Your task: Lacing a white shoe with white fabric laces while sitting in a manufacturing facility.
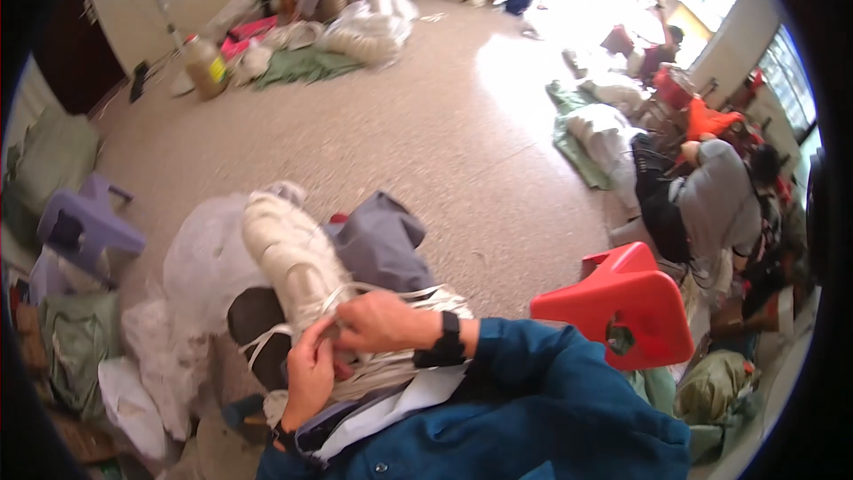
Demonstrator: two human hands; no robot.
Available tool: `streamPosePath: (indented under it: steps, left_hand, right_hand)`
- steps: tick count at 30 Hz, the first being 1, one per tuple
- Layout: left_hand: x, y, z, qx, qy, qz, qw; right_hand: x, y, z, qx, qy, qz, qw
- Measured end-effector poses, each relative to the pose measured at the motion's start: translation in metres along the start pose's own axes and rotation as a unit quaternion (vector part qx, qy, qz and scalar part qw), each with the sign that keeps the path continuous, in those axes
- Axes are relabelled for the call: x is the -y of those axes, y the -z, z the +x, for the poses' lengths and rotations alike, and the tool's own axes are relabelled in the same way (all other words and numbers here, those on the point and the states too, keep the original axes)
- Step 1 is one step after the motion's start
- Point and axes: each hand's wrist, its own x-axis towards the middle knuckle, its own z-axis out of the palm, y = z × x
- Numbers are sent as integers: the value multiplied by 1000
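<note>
Across my lap lies a long, cream-white bundle [289, 244] of stacked, cloth-like pieces with loose white cords [435, 302] around it; the exact kind of piece is unclear. My left hand [309, 373] is closed at the near part of the bundle, fingers pressed together. Against its fingertips, my right hand [382, 320] pinches from the other side. Whatever lies between the fingers is hidden or too small to name. A white cord loops just above the right hand. Grey cloth [378, 240] covers the area beside the bundle.
To the right stands a red plastic stool [622, 307]; a purple stool [89, 222] is at the left. Translucent plastic sacking [209, 258] lies by the bundle. A person in grey [724, 200] sits at the right, with others farther off. A yellowish jug [206, 67] stands at far left.
</note>
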Motion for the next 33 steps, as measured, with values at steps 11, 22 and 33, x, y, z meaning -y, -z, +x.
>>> streamPosePath:
  steps: [11, 22, 33]
  left_hand:
    - [-15, 43, -21, -6, 38, -143, 989]
    - [-33, 139, -86, 7, -54, -94, 994]
    - [-30, 40, -14, -94, -248, 322, 909]
  right_hand:
    - [-4, -16, 3, -106, 17, 5, 994]
    - [4, 11, -3, -128, 15, 101, 987]
    - [-8, 17, 20, -87, 163, 75, 980]
